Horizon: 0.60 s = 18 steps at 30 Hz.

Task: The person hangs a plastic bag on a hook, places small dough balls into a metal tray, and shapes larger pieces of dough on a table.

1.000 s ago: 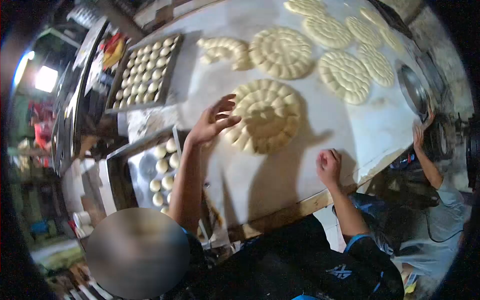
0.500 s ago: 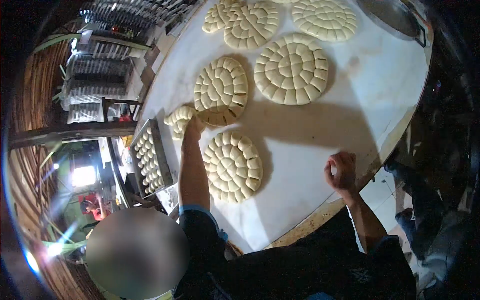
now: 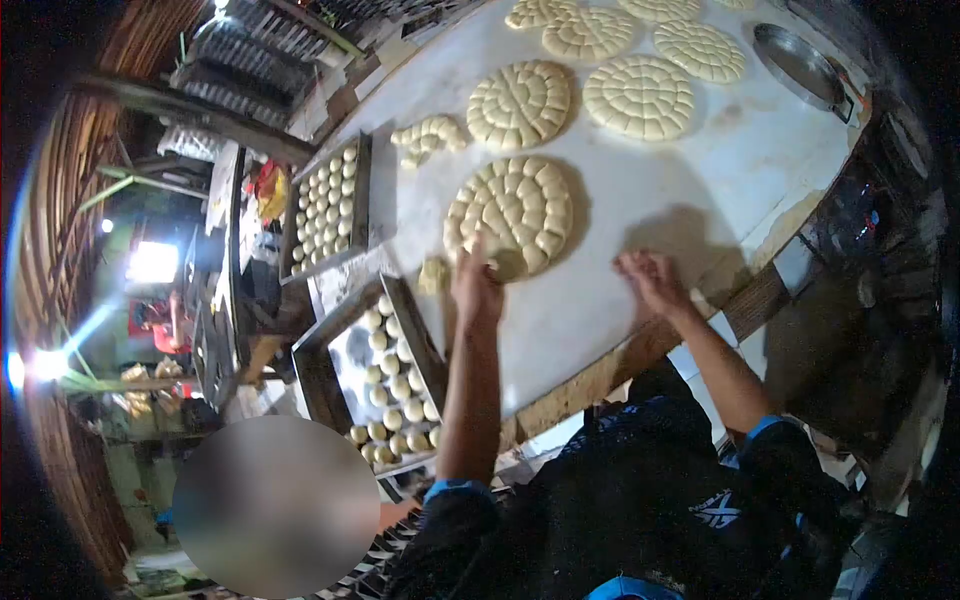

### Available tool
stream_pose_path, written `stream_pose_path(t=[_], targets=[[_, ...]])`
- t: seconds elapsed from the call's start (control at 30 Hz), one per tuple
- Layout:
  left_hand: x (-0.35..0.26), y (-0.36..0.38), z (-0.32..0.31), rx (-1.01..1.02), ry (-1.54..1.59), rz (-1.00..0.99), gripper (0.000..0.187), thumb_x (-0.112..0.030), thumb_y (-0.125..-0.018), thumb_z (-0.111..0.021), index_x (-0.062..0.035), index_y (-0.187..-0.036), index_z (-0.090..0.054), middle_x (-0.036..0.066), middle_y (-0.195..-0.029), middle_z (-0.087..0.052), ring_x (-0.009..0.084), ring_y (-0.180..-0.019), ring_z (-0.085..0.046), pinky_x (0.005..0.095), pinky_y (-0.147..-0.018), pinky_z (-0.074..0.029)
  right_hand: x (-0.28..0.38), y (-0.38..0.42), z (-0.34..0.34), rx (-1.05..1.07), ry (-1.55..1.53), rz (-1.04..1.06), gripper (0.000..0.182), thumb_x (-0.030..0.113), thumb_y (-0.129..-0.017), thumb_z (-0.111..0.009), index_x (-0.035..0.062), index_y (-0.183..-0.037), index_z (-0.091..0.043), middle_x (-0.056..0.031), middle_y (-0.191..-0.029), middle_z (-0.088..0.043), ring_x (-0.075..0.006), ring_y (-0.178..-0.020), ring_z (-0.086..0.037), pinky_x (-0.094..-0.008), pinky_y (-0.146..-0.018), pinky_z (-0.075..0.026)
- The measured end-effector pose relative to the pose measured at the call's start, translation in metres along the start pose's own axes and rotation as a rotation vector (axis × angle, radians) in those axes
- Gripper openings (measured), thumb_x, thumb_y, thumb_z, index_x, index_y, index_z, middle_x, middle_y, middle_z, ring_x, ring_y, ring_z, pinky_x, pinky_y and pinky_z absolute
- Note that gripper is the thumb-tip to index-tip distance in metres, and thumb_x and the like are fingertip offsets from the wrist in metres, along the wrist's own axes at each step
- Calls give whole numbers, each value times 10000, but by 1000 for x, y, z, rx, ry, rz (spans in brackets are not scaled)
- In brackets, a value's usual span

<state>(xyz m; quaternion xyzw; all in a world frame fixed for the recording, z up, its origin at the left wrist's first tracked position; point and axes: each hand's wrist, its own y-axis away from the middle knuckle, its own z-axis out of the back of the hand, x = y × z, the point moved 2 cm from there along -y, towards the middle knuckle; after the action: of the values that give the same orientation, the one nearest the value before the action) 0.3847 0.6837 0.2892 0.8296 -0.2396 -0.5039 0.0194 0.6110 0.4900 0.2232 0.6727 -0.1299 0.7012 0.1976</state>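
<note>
My left hand (image 3: 478, 290) is at the near left edge of a round of cut dough (image 3: 525, 205), its fingers pressed together against the pieces; what is between them is hidden. A dark patch beside the fingers could be a gap or shadow. My right hand (image 3: 655, 283) hovers over the table's near edge, fingers loosely bent and apart, holding nothing. Left of the round lies a small dough lump (image 3: 433, 276). Behind it is a curved strip of dough pieces (image 3: 428, 137), near a second cut round (image 3: 519, 105). A third round (image 3: 638, 97) lies to its right.
A tray of dough balls (image 3: 300, 385) stands left of my left forearm, another ball tray (image 3: 362, 190) behind it. More cut rounds (image 3: 587, 34) lie at the table's far side, with a round metal pan (image 3: 800, 65) at the far right. A person (image 3: 176, 325) is in the left background.
The view has shifted, bringing a second ball tray into sight. My left hand has moved from the curved dough strip to the nearest round. My right hand's fingers have loosened from a curl.
</note>
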Motion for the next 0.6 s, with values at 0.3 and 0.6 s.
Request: stream_pose_path(t=[0.3,0.6], targets=[[14,152,51,71,-258,-356,476,-38,-942,-588,-118,-1272,-254,129,-1137,-490,186,-954,-578,293,-746,-518,73,65,-83,-65,-391,-102,464,106,-824,-694,98,-1199,-420,-80,-955,-624,-143,-770,-595,-272,-602,-472],[93,153,125,171,-1806,-838,325,-277,-771,-680,-104,-1024,-574,122,-1039,-503,343,-980,-441,452,-874,-375,-28,34,70,143,1021,496,195,216,-872,-575,31,-925,-542,-133,-965,-532,-302,-912,-491,-438,-817,-385]])
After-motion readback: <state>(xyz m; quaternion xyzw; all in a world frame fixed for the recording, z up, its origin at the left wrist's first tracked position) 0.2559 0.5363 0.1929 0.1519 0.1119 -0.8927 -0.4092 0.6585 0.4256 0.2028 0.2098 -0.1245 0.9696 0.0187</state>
